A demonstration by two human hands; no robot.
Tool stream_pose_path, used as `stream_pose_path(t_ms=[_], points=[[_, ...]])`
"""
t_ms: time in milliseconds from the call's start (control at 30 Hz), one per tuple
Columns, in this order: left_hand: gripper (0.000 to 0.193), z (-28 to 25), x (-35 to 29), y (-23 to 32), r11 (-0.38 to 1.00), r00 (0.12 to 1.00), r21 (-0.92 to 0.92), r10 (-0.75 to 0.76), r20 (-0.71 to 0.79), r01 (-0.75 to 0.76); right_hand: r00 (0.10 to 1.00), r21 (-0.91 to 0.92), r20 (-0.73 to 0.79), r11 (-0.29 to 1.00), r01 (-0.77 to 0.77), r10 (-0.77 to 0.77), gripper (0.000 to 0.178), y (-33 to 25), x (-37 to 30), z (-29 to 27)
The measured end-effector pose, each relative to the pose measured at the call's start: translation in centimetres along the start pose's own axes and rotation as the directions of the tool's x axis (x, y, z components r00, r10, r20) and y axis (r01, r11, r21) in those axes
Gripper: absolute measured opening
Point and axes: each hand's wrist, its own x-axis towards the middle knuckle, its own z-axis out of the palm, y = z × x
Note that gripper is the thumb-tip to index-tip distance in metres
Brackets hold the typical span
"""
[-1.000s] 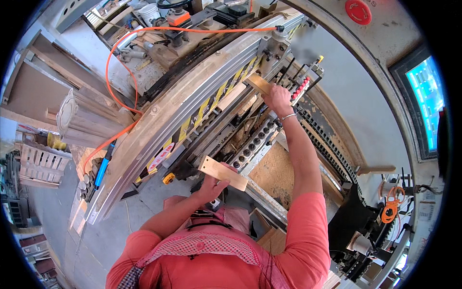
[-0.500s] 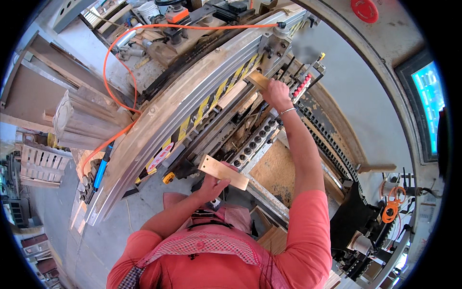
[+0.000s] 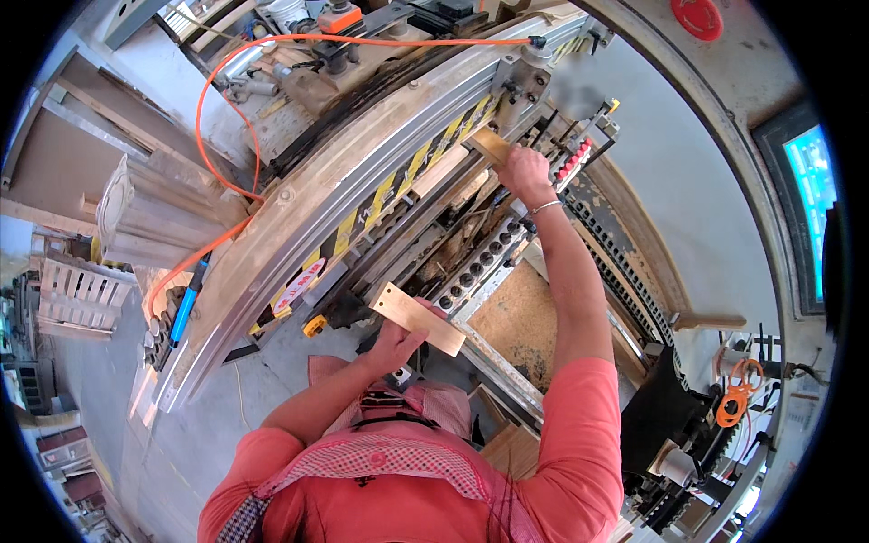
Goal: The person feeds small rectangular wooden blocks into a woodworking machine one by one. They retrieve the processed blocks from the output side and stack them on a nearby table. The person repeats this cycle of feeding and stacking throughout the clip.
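Note:
Closed around a flat wooden piece (image 3: 416,319) with small holes at one end, my left hand (image 3: 396,344) stays low, in front of my body. My right arm reaches far forward over the machine. At its end my right hand (image 3: 527,174) grips a second wooden piece (image 3: 489,145), whose far end lies beside the yellow-and-black striped rail (image 3: 398,190). Just left of that piece a pale wooden block (image 3: 441,172) rests along the rail. Beneath my right forearm runs a row of round black parts (image 3: 477,269).
An orange hose (image 3: 362,39) crosses the wide machine beam (image 3: 299,185). A sawdust-covered panel (image 3: 516,317) lies near my right arm. Upper right are a red push button (image 3: 697,18) and a lit screen (image 3: 808,195). Orange-handled scissors-like loops (image 3: 735,398) hang at the right.
The view has shifted slightly. Both hands keep their hold on the wooden pieces, with hardly any movement.

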Motion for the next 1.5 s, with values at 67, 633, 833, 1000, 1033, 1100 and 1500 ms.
stream_pose_path(t_ms=[67,633,833,1000,1033,1100,1500], points=[[0.039,0.2,0.0,0.3,0.999,0.999,0.018,0.030,-0.017,-0.029,1.000,-0.005,0.007,1.000,-0.007,0.007,0.035,-0.1,0.0,-0.1],[0.034,0.2,0.0,0.1,1.000,0.997,-0.010,-0.027,-0.076,0.026,1.000,-0.019,0.024,1.000,0.017,-0.017,0.043,-0.1,-0.2,-0.5],[0.031,0.3,-0.1,0.4,0.999,0.994,-0.010,-0.042,-0.102,0.042,1.000,0.000,0.009,1.000,-0.009,0.009,0.044,-0.1,0.0,-0.1],[0.031,0.4,-0.2,0.5,0.996,0.988,-0.015,-0.089,-0.122,0.088,0.999,-0.042,0.042,0.999,-0.012,0.014,0.037,-0.5,-0.2,-0.6],[0.031,0.3,-0.3,0.5,0.995,0.988,-0.003,-0.095,-0.119,0.095,1.000,-0.044,0.026,0.999,-0.016,0.017,0.036,-0.5,-0.2,-0.7],[0.032,0.3,-0.4,0.5,0.994,0.987,-0.052,-0.101,-0.126,0.095,1.000,-0.049,0.020,0.999,-0.021,0.022,0.035,-0.6,-0.4,-0.7],[0.029,-0.2,0.0,0.4,0.948,0.982,-0.310,-0.125,-0.142,0.076,0.997,-0.084,0.066,0.996,-0.029,0.034,0.039,0.0,-0.1,-0.4]])
